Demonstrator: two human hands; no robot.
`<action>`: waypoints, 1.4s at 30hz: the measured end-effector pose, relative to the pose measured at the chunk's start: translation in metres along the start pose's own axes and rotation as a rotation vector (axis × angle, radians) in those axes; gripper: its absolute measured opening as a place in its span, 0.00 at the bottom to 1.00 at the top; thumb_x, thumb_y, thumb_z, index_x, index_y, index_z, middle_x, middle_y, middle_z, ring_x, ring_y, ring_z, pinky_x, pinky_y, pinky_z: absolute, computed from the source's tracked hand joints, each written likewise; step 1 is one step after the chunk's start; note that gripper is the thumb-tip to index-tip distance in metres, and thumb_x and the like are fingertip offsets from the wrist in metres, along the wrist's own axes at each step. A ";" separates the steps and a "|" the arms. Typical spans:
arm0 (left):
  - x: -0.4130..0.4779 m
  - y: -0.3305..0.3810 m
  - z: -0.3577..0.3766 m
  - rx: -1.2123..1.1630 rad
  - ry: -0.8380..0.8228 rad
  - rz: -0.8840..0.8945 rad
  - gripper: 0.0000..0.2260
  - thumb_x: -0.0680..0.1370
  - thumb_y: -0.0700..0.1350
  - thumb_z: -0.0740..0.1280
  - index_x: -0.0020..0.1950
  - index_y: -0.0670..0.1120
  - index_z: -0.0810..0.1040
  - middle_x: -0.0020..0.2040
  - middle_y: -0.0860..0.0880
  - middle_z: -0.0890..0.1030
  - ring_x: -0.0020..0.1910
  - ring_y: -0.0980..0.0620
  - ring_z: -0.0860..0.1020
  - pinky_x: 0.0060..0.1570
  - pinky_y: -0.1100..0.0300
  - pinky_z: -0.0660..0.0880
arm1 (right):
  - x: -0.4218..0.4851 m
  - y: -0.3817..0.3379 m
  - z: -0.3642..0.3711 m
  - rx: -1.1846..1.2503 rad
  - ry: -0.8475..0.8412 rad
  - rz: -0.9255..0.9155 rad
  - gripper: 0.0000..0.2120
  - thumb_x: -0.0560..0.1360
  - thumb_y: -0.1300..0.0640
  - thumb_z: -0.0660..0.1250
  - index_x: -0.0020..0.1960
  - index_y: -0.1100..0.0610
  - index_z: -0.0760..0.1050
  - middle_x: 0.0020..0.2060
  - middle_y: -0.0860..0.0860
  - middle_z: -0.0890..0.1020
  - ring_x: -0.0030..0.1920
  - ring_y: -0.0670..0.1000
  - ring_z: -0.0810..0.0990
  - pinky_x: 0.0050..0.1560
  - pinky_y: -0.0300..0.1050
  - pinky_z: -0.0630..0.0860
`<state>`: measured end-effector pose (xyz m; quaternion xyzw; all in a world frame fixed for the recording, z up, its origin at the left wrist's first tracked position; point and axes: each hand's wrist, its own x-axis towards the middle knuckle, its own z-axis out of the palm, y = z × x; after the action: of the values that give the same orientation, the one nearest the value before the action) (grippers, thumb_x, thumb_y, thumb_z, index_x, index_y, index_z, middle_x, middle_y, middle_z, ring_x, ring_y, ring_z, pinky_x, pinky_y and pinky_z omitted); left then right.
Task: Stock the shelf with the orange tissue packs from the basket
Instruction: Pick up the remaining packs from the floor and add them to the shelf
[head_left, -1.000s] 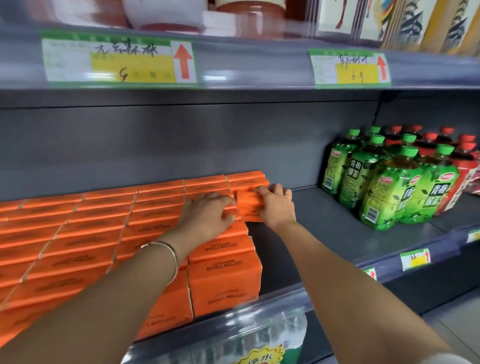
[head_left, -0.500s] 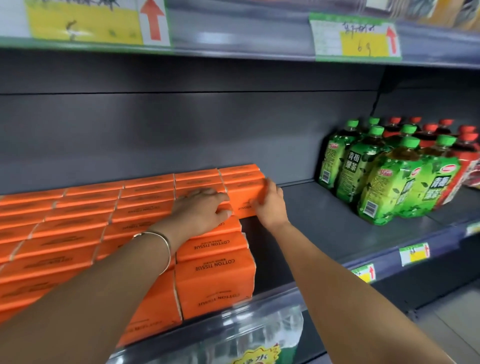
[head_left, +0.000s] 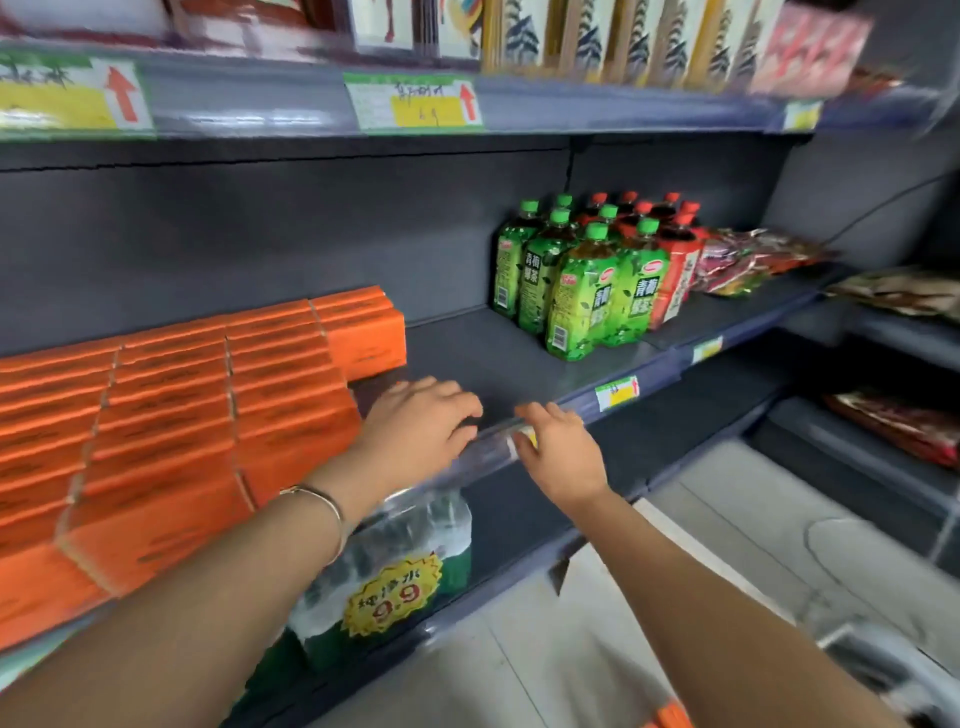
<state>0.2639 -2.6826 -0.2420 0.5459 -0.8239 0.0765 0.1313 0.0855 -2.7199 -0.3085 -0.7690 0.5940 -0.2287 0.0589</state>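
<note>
Left hand (head_left: 415, 431), right hand (head_left: 558, 452) withdrawn from orange cardboard tissue packs (head_left: 208, 415) to grey metal shelf (head_left: 493, 353) edge; fingers loose, empty. Pack seated; fetch next.

Green-capped tea bottles with green labels (head_left: 576, 291) stand grouped at the right of the grey metal shelf (head_left: 493, 358). Red-capped, red-labelled bottles (head_left: 675, 270) stand against them, behind and to the right. Shiny red-purple snack packets (head_left: 748, 260) lie just beside those. Yellow-and-white price tag (head_left: 616, 393) sits on the front rail below the bottles. Level below: clear shrink-wrapped water pack (head_left: 410, 525) with a yellow starburst sticker (head_left: 392, 595) reading 9.9. Pale tiled floor (head_left: 727, 519) at lower right.
</note>
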 end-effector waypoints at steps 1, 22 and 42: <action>-0.004 0.014 0.009 -0.002 -0.023 0.031 0.11 0.78 0.51 0.61 0.60 0.53 0.76 0.57 0.52 0.78 0.60 0.48 0.74 0.58 0.55 0.68 | -0.018 0.014 -0.004 -0.028 0.000 0.018 0.17 0.79 0.53 0.60 0.66 0.54 0.71 0.57 0.55 0.77 0.60 0.59 0.72 0.52 0.51 0.73; -0.060 0.104 0.235 0.006 -0.583 0.394 0.13 0.80 0.52 0.57 0.64 0.53 0.70 0.58 0.52 0.77 0.59 0.49 0.74 0.57 0.53 0.70 | -0.246 0.169 0.148 -0.307 -0.687 0.666 0.14 0.75 0.49 0.62 0.59 0.50 0.74 0.60 0.51 0.77 0.64 0.56 0.72 0.60 0.49 0.68; -0.112 0.090 0.332 -0.122 -0.863 0.168 0.15 0.80 0.47 0.58 0.67 0.48 0.67 0.61 0.47 0.72 0.60 0.46 0.72 0.54 0.52 0.71 | -0.224 0.140 0.259 -0.369 -0.527 0.325 0.14 0.57 0.52 0.76 0.41 0.50 0.78 0.35 0.49 0.80 0.38 0.55 0.81 0.40 0.48 0.72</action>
<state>0.1786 -2.6387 -0.5907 0.4501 -0.8479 -0.1969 -0.1994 0.0281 -2.5963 -0.6524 -0.6946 0.7044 0.1009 0.1057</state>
